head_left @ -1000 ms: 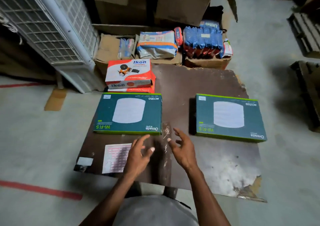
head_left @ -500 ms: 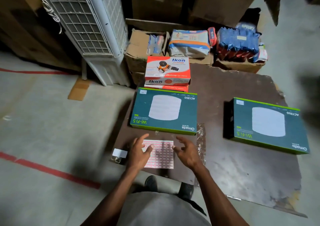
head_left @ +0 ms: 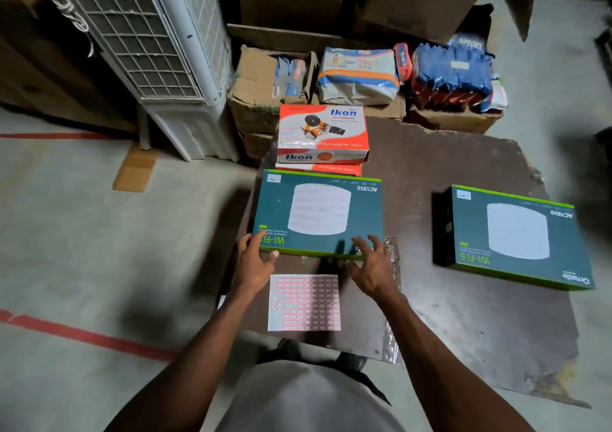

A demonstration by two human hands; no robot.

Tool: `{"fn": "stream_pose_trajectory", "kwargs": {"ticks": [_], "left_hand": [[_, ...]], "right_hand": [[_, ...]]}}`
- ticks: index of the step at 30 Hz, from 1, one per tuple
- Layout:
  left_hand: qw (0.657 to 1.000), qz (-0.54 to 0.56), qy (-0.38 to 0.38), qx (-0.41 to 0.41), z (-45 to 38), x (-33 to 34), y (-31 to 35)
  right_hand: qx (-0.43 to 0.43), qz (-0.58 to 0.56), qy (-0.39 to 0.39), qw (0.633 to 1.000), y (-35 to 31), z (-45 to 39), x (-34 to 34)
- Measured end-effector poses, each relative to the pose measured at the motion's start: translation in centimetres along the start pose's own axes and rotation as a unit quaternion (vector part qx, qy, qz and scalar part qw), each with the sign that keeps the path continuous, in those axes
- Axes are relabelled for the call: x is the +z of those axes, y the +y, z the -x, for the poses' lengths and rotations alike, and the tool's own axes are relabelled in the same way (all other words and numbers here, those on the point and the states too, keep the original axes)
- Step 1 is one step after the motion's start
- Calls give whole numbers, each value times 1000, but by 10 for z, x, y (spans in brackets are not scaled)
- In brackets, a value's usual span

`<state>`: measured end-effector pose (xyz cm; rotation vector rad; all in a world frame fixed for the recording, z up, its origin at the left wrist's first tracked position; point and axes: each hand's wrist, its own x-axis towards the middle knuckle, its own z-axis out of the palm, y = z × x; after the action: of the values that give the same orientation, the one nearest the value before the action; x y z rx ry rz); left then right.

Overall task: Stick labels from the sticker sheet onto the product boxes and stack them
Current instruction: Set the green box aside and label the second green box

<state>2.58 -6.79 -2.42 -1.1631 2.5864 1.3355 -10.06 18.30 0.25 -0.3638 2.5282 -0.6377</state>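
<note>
**Both boxes labelled, stacking not begun**

At the bottom centre of the frame, the sticker sheet (head_left: 304, 302) lies flat on the dark board (head_left: 470, 315), its near edge close to the board's lower edge. Most of its pink-bordered labels are still in place; a few cells near its left edge look peeled, though the detail is too small to be sure.

Just above the sheet, both hands reach up the frame toward the near teal box (head_left: 319, 214), which sits in the centre. The left hand (head_left: 253, 261) has its fingers spread, with the fingertips on the box's lower left corner and the thumb against its near edge. The right hand (head_left: 371, 267) is also spread and loosely curved at the lower right corner; whether it touches the box or hovers just over it cannot be told. Neither hand holds a sticker.

A small white label shows in the upper left corner of this box's top face, and another on the far teal box (head_left: 516, 236) at centre right. So the labelling of these two looks done, and the stacking remains: they lie well apart on the board. The hands seem set to lift the near box.

Further up, touching the near box's far edge, stand the orange Ikon boxes (head_left: 323, 131).
</note>
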Motion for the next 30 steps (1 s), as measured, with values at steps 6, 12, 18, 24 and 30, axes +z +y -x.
{"fn": "stream_pose_trajectory", "kwargs": {"ticks": [6, 12, 18, 24, 30], "left_hand": [[999, -36, 22, -6, -1, 11, -7], [991, -132, -11, 12, -9, 21, 9], [972, -212, -98, -15, -19, 40, 31], [975, -189, -119, -11, -19, 34, 27], [984, -149, -98, 9, -23, 14, 18]], "right_hand": [[-40, 77, 77, 993, -13, -4, 8], [111, -16, 83, 990, 14, -32, -5], [140, -255, 50, 955, 15, -51, -5], [198, -400, 67, 892, 16, -53, -5], [253, -487, -54, 834, 6, -33, -31]]}}
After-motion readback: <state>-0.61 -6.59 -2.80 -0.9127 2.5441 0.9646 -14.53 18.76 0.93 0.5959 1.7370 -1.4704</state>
